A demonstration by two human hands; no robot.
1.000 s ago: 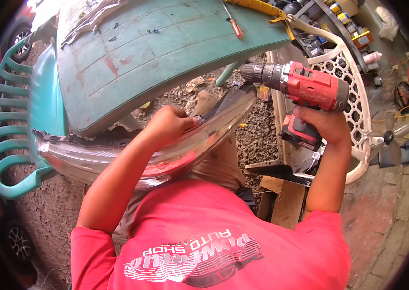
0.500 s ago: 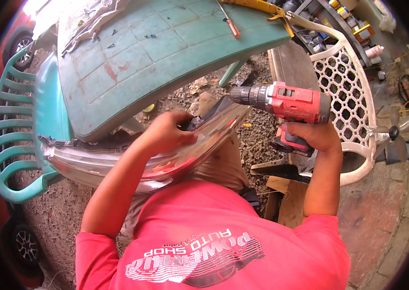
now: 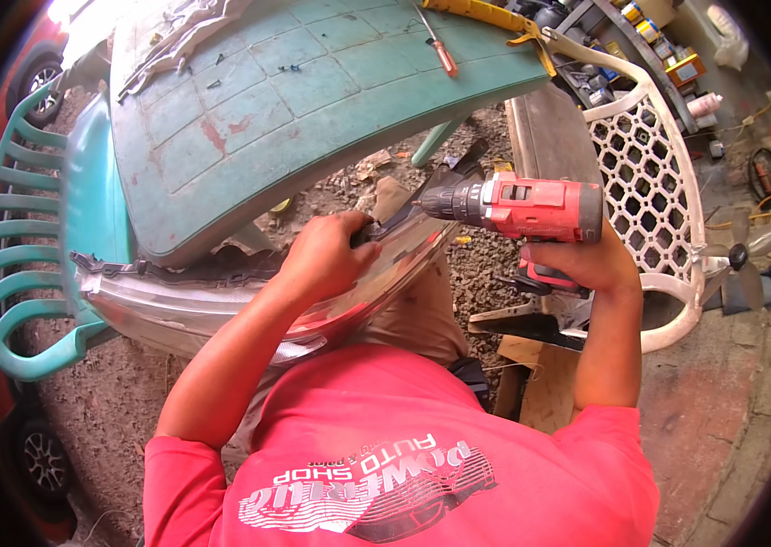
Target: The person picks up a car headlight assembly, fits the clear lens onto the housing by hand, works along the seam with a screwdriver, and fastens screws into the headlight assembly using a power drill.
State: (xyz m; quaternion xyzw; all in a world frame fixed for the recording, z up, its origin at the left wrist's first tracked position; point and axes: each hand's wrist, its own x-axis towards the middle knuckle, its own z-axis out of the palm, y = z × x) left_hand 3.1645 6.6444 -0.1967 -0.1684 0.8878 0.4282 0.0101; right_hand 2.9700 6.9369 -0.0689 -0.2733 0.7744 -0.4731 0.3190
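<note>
A long car headlight (image 3: 403, 260) with a clear lens and a black back edge lies across my lap, against the green table's near edge. My left hand (image 3: 331, 255) is closed at its black upper edge, fingers curled over a small dark part whose shape is hidden. In my right hand (image 3: 590, 260) is a red and black cordless drill (image 3: 540, 208), gripped by its handle. The drill's chuck points left, its tip right by the black end of the headlight. Whether the bit touches the headlight I cannot tell.
On the green table (image 3: 267, 109) lie a screwdriver (image 3: 445, 56), several small screws (image 3: 289, 67), a cloth (image 3: 180, 41) and a yellow tool (image 3: 486, 11). A teal chair (image 3: 25, 264) stands left, a white chair (image 3: 650, 173) right. A fan (image 3: 739, 255) and cluttered shelf (image 3: 641, 55) are beyond.
The drill has shifted left and slightly down, its tip closer to the headlight's black end. My left hand has moved slightly right along the upper edge.
</note>
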